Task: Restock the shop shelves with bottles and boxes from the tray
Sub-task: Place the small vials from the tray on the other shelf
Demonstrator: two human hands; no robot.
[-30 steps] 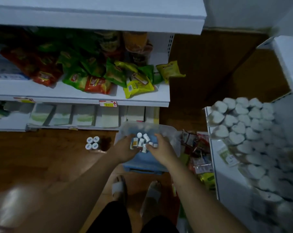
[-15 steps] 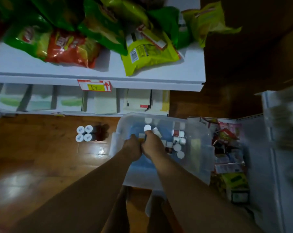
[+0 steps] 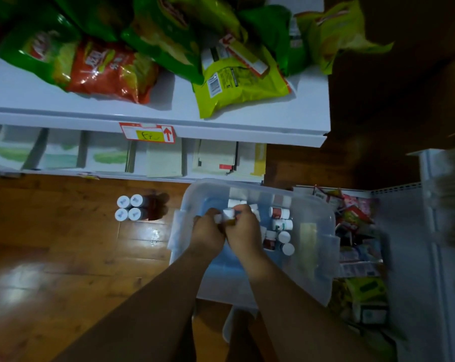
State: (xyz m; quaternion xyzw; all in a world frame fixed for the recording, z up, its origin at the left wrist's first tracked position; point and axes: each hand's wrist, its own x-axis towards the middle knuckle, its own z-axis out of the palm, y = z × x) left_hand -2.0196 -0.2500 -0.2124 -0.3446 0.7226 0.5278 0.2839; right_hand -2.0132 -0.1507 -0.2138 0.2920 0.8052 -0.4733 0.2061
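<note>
A clear plastic tray [image 3: 317, 257] sits on the floor below the white shelf [image 3: 169, 111]. Several small white-capped bottles [image 3: 281, 223] lie loose inside it. Both my hands are inside the tray, side by side. My left hand [image 3: 206, 231] and my right hand [image 3: 243, 228] curl around a bunch of small bottles [image 3: 227, 214] held between them. Several white-capped brown bottles [image 3: 129, 207] stand grouped on the wooden floor to the left of the tray.
Snack bags [image 3: 111, 71] lie on the shelf above. Flat boxes [image 3: 163, 160] stand in a row on the lower shelf. A second white shelf unit [image 3: 414, 257] with mixed packets [image 3: 356, 231] stands at the right. My feet show under my arms.
The view has tilted down and closer to the tray. My hands have come together and closed around a bunch of bottles inside the tray.
</note>
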